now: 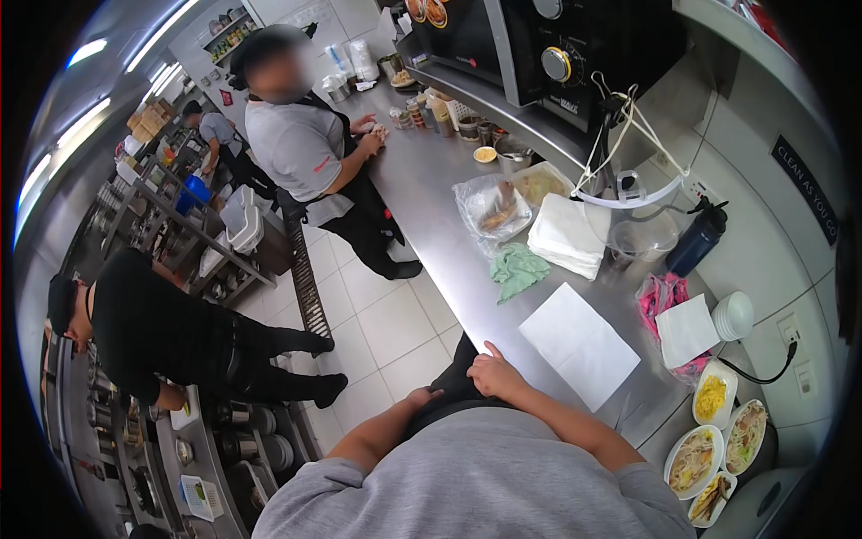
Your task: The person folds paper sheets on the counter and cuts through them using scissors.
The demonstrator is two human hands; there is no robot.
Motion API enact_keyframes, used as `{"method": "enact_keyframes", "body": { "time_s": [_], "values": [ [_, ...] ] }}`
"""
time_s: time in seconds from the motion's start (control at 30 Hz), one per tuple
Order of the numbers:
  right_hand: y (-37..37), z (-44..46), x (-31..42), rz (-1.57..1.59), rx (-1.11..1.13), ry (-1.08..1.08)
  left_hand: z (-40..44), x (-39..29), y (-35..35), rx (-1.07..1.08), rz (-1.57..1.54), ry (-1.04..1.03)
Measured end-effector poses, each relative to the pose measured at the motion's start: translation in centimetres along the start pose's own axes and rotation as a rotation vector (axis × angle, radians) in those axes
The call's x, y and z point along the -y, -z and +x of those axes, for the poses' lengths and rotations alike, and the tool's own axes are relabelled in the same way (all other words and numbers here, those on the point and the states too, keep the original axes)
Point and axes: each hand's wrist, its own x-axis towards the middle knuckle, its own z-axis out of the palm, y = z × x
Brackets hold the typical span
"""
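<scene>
My right hand (495, 374) rests by the front edge of the steel counter (417, 220), its fingers loosely curled and nothing visible in them. My left hand (420, 396) lies low against my dark trousers, and its fingers are mostly hidden. On the counter, nearest my right hand, is a flat white sheet of paper (581, 346). Beyond it are a crumpled green cloth (519, 270), a stack of white napkins (569, 235) and a clear plastic bag (489, 208) with food inside.
A microwave (530, 54) stands on a shelf above the counter. Bowls of food (693, 461), a dark bottle (698, 238) and a pink bag (660, 296) are to the right. One co-worker (301, 135) stands at the counter; another (171, 323) bends over shelves at left.
</scene>
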Motion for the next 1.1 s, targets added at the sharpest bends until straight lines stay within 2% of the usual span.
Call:
{"method": "enact_keyframes", "body": {
  "time_s": [0.43,0.8,1.1],
  "values": [
    [0.0,0.0,0.2,-0.03,0.026,-0.013,0.1,0.5,-0.6,-0.027,0.027,0.01],
    [0.1,-0.1,0.1,0.07,-0.034,-0.005,1.2,1.5,-0.8,-0.047,0.085,-0.03],
    [0.2,-0.1,0.2,0.059,-0.018,-0.004,0.9,0.7,-0.4,-0.022,0.026,0.008]
  ]
}}
